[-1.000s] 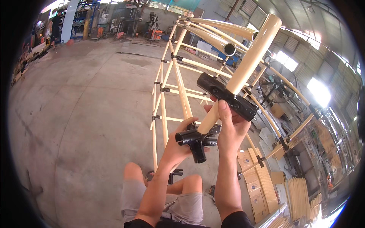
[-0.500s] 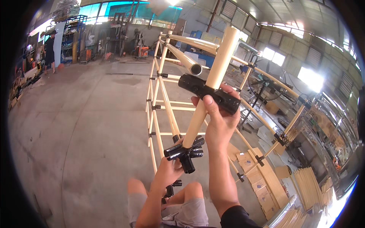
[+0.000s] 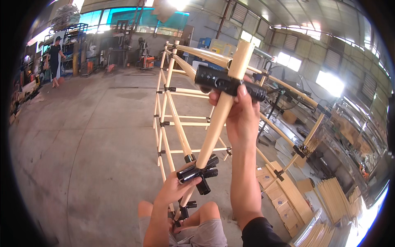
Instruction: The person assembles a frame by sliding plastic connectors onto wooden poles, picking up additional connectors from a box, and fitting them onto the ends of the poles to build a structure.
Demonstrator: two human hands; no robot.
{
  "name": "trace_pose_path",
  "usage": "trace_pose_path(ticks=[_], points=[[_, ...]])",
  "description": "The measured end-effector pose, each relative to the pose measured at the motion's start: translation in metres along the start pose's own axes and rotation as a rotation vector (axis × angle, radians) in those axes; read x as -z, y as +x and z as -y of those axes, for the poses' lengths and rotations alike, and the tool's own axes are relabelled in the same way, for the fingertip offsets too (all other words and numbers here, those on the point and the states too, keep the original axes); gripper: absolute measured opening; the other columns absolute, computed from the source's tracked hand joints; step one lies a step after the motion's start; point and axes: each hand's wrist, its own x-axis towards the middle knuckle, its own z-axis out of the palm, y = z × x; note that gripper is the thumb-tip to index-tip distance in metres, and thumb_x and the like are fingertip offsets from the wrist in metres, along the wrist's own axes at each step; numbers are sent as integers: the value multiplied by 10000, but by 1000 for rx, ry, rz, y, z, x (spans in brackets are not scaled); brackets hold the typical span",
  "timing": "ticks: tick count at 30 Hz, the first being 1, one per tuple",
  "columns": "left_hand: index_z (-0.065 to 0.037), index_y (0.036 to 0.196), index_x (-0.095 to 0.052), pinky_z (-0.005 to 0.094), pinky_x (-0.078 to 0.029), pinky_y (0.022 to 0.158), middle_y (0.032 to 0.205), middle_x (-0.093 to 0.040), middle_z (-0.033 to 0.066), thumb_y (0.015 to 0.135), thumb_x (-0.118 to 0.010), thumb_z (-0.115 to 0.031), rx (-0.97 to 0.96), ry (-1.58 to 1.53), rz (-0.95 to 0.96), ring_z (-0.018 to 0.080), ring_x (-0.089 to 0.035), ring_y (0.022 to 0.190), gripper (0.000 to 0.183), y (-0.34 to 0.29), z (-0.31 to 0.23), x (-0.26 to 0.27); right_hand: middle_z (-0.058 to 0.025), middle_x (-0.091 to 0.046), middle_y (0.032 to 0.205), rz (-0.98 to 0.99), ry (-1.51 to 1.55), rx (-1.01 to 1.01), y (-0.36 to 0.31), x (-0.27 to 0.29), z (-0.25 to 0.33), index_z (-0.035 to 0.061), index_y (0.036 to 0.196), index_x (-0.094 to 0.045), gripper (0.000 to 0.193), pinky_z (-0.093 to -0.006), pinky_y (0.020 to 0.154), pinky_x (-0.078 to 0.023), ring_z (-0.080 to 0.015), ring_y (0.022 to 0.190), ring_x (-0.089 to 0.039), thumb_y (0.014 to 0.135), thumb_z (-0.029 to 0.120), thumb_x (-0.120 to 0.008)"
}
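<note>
A cream-coloured pipe point(image 3: 216, 127) slants up through the middle of the view. Near its top sits a black pipe joint point(image 3: 216, 81) with arms to both sides. My right hand point(image 3: 243, 117) is closed round this joint and the pipe, thumb in front. The joint's left arm lies over the end of another cream pipe point(image 3: 185, 66); whether that end is inside cannot be told. Lower down, my left hand point(image 3: 175, 187) grips a multi-armed black joint point(image 3: 200, 172) round the same pipe, thumb along its underside.
A frame of cream pipes point(image 3: 175, 119) with black joints stands ahead and to the right. Flat cardboard point(image 3: 284, 206) and bundled strips point(image 3: 333, 197) lie at right. Far left, a person point(image 3: 54, 61) in dark clothes stands near shelves. More black joints point(image 3: 185, 210) are by my knees.
My right hand has moved the upper joint higher along the slanting pipe and turned it more level. The neighbouring pipe's open end, visible before, is now behind the joint. My left thumb has come into sight.
</note>
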Motion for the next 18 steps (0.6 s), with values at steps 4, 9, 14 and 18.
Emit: trace_pose_path(ticks=[4,9,14,18], points=[[-8,1289,-618,305,-509,861,1134,-652,115,781,-851,-175,-49,442,-188,177,-623,966,583,-3,-30,-7,-197,-693,1004,-25,-144,-44,3,-4,12,-42,1258,-493,460,-412,774,-634,-301,850,-730,893,136,-710],[-34,1277,-635,396,-436,1000,1116,-682,115,719,-876,-161,-443,330,-219,234,-607,1074,621,14,-6,-2,-211,-700,997,-128,-181,91,-4,-14,-2,-25,1288,-498,458,-394,763,-634,-321,855,-733,921,180,-681],[-54,1322,-601,452,-285,1148,1087,-714,73,693,-878,-131,-442,397,-96,247,-608,1133,692,22,-12,6,-206,-686,1034,-154,-208,120,-3,-13,1,-49,1273,-503,437,-373,774,-630,-311,855,-731,920,136,-681],[-48,1339,-584,458,-244,1184,1085,-725,76,700,-870,-124,-475,409,-14,235,-615,1136,704,29,-12,16,-195,-684,1018,-228,-251,266,0,-24,-2,-61,1249,-521,435,-343,735,-619,-289,835,-729,889,88,-715]])
